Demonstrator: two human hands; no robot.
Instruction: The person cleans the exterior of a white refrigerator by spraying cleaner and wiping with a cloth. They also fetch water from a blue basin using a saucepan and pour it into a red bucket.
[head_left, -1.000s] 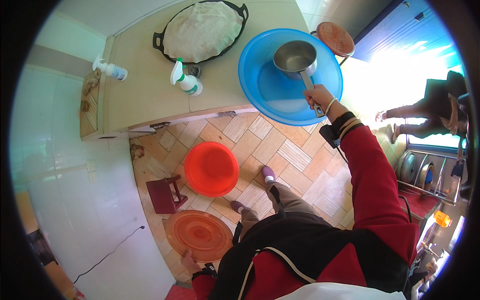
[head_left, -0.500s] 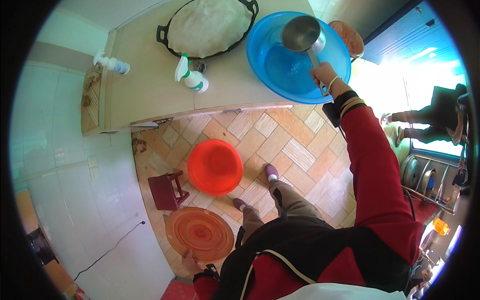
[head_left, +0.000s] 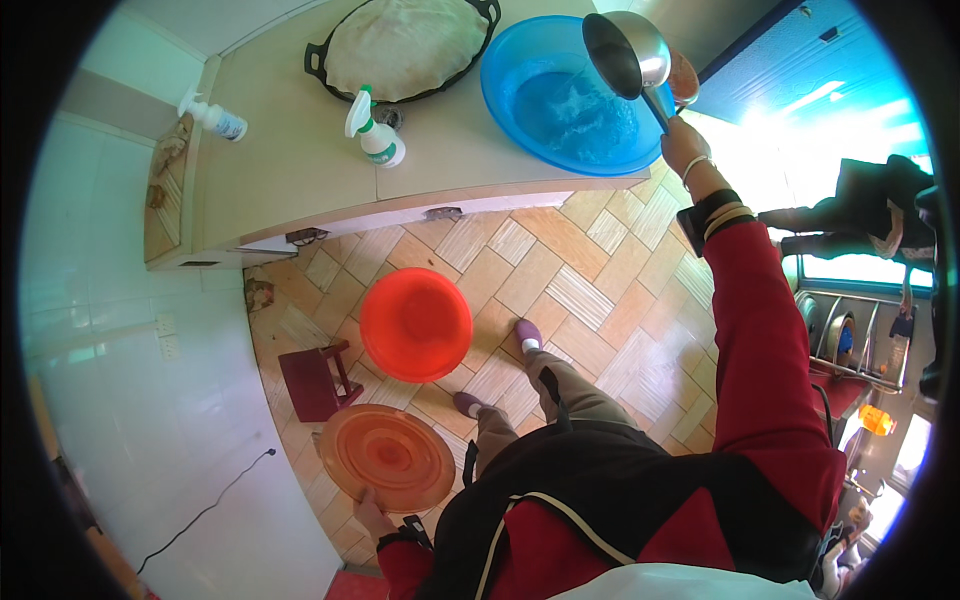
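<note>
My right hand (head_left: 686, 150) is closed round the handle of a metal dipper (head_left: 650, 50). The dipper's bowl hangs tilted above the right rim of a blue basin (head_left: 497, 108), its mouth facing left. Inside the basin, on the counter, the water looks rippled and foamy. Low on the left, my left hand (head_left: 372, 510) grips the near rim of a round orange-brown lid (head_left: 387, 457), which is held above the tiled floor. Some fingers of that hand are hidden by the lid.
On the counter (head_left: 275, 150) stand a green-white spray bottle (head_left: 384, 146), a pump bottle (head_left: 224, 122) and a black two-handled pan (head_left: 314, 61) under a pale sheet. A red basin (head_left: 416, 325) and dark red stool (head_left: 315, 385) are on the floor. A dish rack (head_left: 880, 375) stands at right.
My right hand has drawn the dipper up and right from over the basin's middle to its right rim, tipping it. The water is now more stirred. My left hand still holds the lid.
</note>
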